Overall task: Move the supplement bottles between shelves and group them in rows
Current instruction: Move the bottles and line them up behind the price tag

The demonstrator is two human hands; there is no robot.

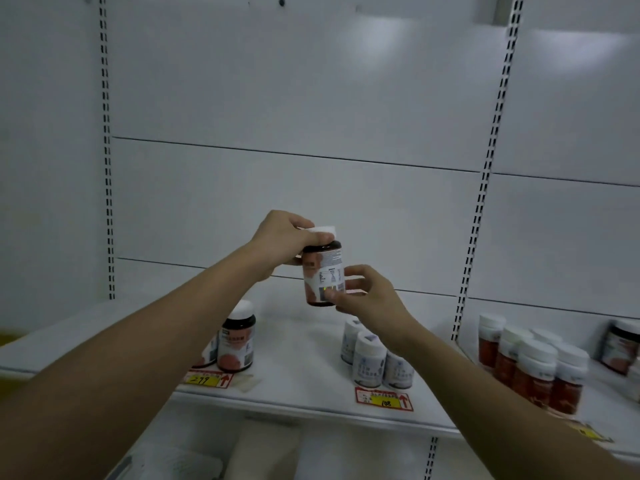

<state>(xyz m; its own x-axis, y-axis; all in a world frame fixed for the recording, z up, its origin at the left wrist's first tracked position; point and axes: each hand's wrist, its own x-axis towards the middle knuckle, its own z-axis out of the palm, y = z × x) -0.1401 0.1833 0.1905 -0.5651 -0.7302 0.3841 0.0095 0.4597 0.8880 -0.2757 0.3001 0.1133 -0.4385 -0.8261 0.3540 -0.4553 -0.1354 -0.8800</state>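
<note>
At the left of the white shelf (298,358), a dark bottle (237,337) with a white cap is standing upright above a yellow price tag (206,378), with another partly hidden behind it; the left hand (282,242) is gripping the white cap of a held dark bottle (322,271), fingers curled and closed around it, raised above the shelf in front of the back panel; the right hand (367,296) is pinching the lower label, thumb and fingers pressing the bottle's side; below it, white bottles (370,358) are clustering above a second tag (384,398); further right, red-labelled bottles (530,365) are standing in a group.
</note>
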